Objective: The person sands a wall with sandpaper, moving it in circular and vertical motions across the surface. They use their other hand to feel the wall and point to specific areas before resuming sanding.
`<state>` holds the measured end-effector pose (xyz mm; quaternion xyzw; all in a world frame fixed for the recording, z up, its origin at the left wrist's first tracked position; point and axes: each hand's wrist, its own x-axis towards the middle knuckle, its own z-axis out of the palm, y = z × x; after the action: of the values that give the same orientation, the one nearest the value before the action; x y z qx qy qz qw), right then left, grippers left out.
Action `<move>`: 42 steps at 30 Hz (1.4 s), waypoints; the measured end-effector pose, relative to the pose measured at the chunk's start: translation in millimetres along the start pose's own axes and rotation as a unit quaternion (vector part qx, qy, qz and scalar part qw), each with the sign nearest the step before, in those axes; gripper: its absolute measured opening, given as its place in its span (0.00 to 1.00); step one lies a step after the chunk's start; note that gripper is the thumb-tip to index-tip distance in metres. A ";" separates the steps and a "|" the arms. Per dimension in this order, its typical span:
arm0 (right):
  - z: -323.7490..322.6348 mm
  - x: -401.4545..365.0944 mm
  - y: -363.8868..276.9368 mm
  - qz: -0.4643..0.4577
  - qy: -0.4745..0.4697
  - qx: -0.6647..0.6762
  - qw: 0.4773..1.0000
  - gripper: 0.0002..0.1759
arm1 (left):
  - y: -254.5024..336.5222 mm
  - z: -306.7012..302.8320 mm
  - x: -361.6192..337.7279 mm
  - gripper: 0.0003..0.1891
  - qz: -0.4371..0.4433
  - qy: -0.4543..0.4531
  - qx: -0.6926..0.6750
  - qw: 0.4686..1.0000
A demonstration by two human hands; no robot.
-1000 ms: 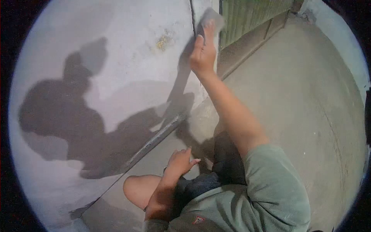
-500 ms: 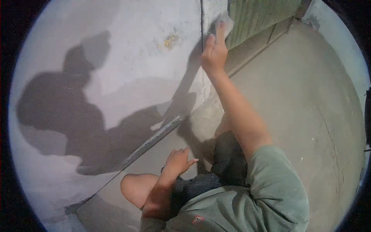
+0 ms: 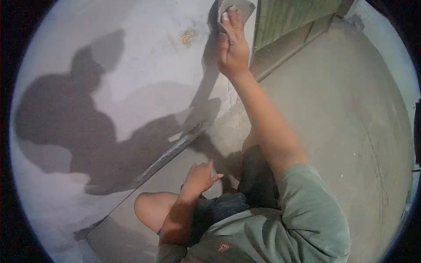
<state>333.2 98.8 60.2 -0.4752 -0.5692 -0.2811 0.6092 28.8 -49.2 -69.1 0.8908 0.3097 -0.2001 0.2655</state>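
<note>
My right hand (image 3: 232, 46) is stretched up against the grey plastered wall (image 3: 131, 74), pressing a grey sheet of sandpaper (image 3: 239, 8) flat near the wall's corner edge. The fingers lie over the sheet. My left hand (image 3: 199, 177) hangs low near my bent knee (image 3: 151, 210), fingers loosely curled, holding nothing. A yellowish patch (image 3: 188, 37) marks the wall just left of the right hand.
A dark strip (image 3: 175, 151) runs along the foot of the wall. The concrete floor (image 3: 346, 109) spreads to the right. A green ribbed panel (image 3: 289, 17) stands beyond the corner. My shadow falls on the wall.
My right hand has slid the sandpaper up and slightly left along the wall's corner. My left hand has stayed near the knee.
</note>
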 end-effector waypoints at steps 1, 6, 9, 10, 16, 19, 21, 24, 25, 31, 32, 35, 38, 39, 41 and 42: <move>4.0 0.1 0.0 0.006 0.023 0.005 1.000 0.29 | -0.5 0.3 1.4 0.40 0.008 0.015 0.004 1.000; 19.6 -11.5 -42.4 -0.045 -0.041 0.043 0.997 0.34 | -0.7 6.4 0.8 0.38 -0.002 0.019 -0.028 0.999; 18.1 0.8 -46.8 -0.045 -0.042 -0.006 0.998 0.34 | 4.5 -8.4 0.0 0.39 -0.018 -0.004 -0.018 1.000; 13.8 10.1 -51.9 -0.007 -0.054 0.022 0.998 0.25 | 5.2 -10.1 -1.8 0.41 -0.019 -0.002 -0.018 1.000; 28.1 -24.2 -88.6 -0.086 -0.118 0.045 0.988 0.32 | -6.8 13.7 2.1 0.39 0.002 0.007 -0.012 1.000; 25.4 -7.2 -78.0 -0.145 -0.164 0.038 0.975 0.31 | -1.0 6.2 5.6 0.37 -0.008 -0.013 -0.012 1.000; 30.6 6.1 -57.8 -0.110 -0.041 0.013 0.993 0.30 | 3.9 -2.5 5.8 0.38 -0.004 -0.012 -0.013 1.000; 26.6 -11.0 -59.5 -0.084 -0.044 0.014 0.995 0.31 | -2.1 10.2 2.3 0.39 0.005 0.013 -0.013 1.000; 21.8 -20.9 -64.1 -0.065 -0.088 0.000 0.994 0.31 | -5.6 16.0 3.3 0.39 0.014 0.041 -0.013 0.999; 12.3 25.5 -51.4 -0.116 -0.078 0.046 0.989 0.26 | -2.9 14.5 6.1 0.40 0.032 0.060 -0.013 0.998; 8.1 22.7 -47.6 -0.095 -0.077 0.013 0.992 0.26 | -2.4 13.8 5.7 0.40 0.029 0.060 -0.014 0.998; 27.7 -14.2 -36.5 -0.096 -0.059 -0.004 0.994 0.26 | -1.4 8.8 5.7 0.40 0.028 0.033 -0.035 0.998; 14.0 7.0 -61.3 -0.104 -0.117 0.021 0.987 0.26 | -3.3 7.8 4.3 0.39 0.022 0.011 -0.017 1.000; 12.5 14.9 -58.0 -0.129 -0.130 0.033 0.983 0.26 | -5.4 10.5 6.7 0.39 0.019 0.017 -0.019 1.000; 10.0 23.9 -41.6 -0.111 -0.060 0.021 0.992 0.26 | -7.0 17.4 8.0 0.39 0.013 0.022 -0.022 0.999; 10.3 27.4 -37.3 -0.093 0.011 0.011 0.996 0.25 | -5.9 20.0 9.7 0.39 0.023 0.039 -0.017 0.999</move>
<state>301.1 98.9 95.2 -0.4105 -0.6073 -0.3348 0.5921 28.2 -52.9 -91.8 0.9001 0.3025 -0.1536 0.2733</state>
